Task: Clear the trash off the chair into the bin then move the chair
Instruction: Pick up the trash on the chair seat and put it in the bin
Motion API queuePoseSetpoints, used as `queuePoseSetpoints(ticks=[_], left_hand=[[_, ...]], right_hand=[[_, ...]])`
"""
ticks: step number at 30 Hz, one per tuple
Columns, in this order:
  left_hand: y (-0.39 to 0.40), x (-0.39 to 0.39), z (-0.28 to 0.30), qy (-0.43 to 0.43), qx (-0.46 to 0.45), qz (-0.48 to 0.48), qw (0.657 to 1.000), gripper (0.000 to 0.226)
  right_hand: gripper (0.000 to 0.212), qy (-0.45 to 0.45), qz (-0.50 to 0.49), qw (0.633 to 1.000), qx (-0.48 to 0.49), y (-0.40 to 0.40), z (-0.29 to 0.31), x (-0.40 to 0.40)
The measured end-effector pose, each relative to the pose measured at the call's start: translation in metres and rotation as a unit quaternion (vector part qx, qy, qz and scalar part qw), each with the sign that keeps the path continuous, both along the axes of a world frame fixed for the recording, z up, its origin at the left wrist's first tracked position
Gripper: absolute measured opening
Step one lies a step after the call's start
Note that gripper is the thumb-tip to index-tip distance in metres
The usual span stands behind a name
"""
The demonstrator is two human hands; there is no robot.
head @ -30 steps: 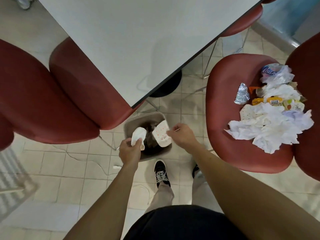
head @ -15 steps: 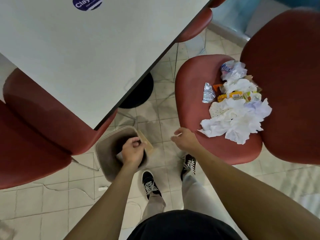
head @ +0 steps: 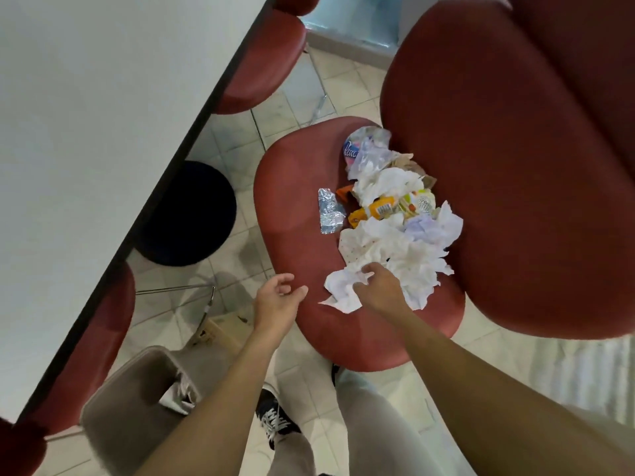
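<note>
Crumpled tissue (head: 347, 290) is pinched by the right hand (head: 376, 290) for binning, the left hand (head: 276, 300) held slack-fingered at nine o'clock.

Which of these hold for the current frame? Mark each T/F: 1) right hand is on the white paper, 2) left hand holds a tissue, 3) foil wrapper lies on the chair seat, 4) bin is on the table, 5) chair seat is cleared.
1) The right hand grips the crumpled white paper. True.
2) The left hand holds a tissue. False: it is open and holds nothing.
3) The foil wrapper lies on the chair seat. True.
4) The bin is on the table. False: it stands on the floor beside the table.
5) The chair seat is cleared. False: a pile of trash is on it.
</note>
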State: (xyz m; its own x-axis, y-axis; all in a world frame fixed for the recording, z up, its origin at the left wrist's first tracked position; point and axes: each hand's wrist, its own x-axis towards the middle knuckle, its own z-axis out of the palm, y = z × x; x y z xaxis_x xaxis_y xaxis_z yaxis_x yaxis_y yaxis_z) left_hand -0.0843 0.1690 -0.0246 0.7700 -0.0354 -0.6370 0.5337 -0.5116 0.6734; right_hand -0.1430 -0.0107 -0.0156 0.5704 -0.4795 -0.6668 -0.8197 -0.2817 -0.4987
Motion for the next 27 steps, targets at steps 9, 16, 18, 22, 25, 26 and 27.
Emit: queuePoseSetpoints(ticks=[9,16,18,22,25,26,27], left_hand=[[-0.114,0.054,-0.057,0.005,0.057,-0.148,0.987,0.039],[-0.153,0.075,-0.12,-0.066,0.071,-0.322,0.942,0.029],[-0.152,0.076,-0.16,-0.062,0.097,-0.358,0.927,0.047],[-0.15,0.076,-0.18,-0.04,0.109,-0.344,0.932,0.063],[-0.157,0.076,-0.147,-0.015,0.113,-0.303,0.946,0.06],[-0.157,0.075,-0.138,-0.004,0.108,-0.291,0.951,0.056],[-0.156,0.074,-0.133,0.01,0.108,-0.278,0.954,0.048]], right_hand=[[0.073,0.047,0.092,0.982,-0.156,-0.089,-0.043,0.037],[0.083,0.114,0.259,0.932,-0.228,-0.102,-0.08,0.06],[0.084,0.112,0.266,0.932,-0.219,-0.107,-0.083,0.06],[0.075,0.05,0.209,0.96,-0.182,-0.116,-0.076,0.051],[0.075,0.02,0.138,0.979,-0.148,-0.122,-0.067,0.043],[0.073,0.01,0.118,0.983,-0.139,-0.123,-0.064,0.04],[0.069,0.002,0.101,0.987,-0.129,-0.124,-0.062,0.036]])
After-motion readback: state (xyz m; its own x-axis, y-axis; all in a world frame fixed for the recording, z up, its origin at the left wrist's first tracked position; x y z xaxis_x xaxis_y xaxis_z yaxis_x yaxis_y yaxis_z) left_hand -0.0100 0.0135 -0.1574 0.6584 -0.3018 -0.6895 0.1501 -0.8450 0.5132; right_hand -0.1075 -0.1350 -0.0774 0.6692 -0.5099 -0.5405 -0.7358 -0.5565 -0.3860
